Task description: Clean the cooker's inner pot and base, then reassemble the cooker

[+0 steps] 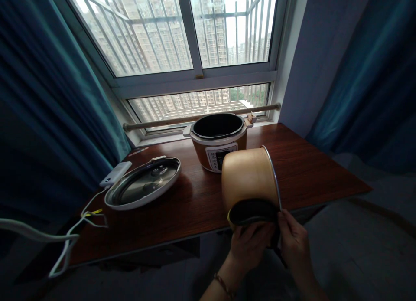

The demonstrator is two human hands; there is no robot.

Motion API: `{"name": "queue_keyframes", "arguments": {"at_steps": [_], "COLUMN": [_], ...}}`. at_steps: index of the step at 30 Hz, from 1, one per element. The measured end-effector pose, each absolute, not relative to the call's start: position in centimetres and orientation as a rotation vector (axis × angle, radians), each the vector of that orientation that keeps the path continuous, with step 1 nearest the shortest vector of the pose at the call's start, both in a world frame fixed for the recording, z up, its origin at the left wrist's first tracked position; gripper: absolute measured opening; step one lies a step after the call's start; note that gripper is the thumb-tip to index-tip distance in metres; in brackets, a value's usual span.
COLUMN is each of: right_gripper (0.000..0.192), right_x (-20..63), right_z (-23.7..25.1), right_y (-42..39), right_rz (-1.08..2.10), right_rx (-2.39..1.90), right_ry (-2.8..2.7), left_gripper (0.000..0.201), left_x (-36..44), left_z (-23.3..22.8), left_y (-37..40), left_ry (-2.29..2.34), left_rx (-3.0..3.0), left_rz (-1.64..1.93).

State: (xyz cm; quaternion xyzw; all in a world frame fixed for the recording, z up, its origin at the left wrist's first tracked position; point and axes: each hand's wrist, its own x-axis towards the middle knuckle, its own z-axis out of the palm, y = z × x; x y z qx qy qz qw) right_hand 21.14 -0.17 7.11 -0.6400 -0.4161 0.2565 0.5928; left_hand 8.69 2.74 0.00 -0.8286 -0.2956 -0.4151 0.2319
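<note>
I hold a gold-coloured inner pot [248, 175] on its side over the near edge of the wooden table [182, 210], its metal rim facing right. My left hand [248, 247] presses a dark cloth [253, 211] against the pot's lower side. My right hand [294, 238] grips the pot's rim at its lowest point, next to the cloth. The cooker body [217, 141] stands behind the pot near the window, open on top. Its lid [143, 184] lies upside down on the table to the left.
A white power cord [69, 238] trails off the table's left corner, past a white plug block [115, 173]. Teal curtains hang at both sides. A wooden rod [201, 115] runs along the window sill.
</note>
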Motion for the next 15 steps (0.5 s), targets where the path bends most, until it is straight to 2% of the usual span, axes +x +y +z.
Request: {"name": "queue_keyframes", "arguments": {"at_steps": [4, 8, 11, 15], "right_gripper": [0.042, 0.041, 0.039, 0.038], "right_x": [20.7, 20.2, 20.3, 20.7], "right_z": [8.2, 10.1, 11.1, 10.4], "right_y": [0.0, 0.8, 1.4, 1.3], "right_rz": [0.730, 0.729, 0.689, 0.708], "right_rx": [-1.441, -1.395, -1.403, -1.324], "right_ry": [-0.939, -0.982, -1.040, -1.171], "left_gripper": [0.042, 0.048, 0.046, 0.043], "left_x": [8.5, 7.6, 6.7, 5.9], "left_z": [5.1, 10.3, 11.4, 10.4], "left_y": [3.9, 5.8, 7.3, 8.1], "left_ry": [-0.972, -1.204, -1.292, -1.334], "left_rx": [-2.269, -2.410, -2.439, -2.431], "left_rz": [-1.262, -1.287, -1.437, -1.748]}}
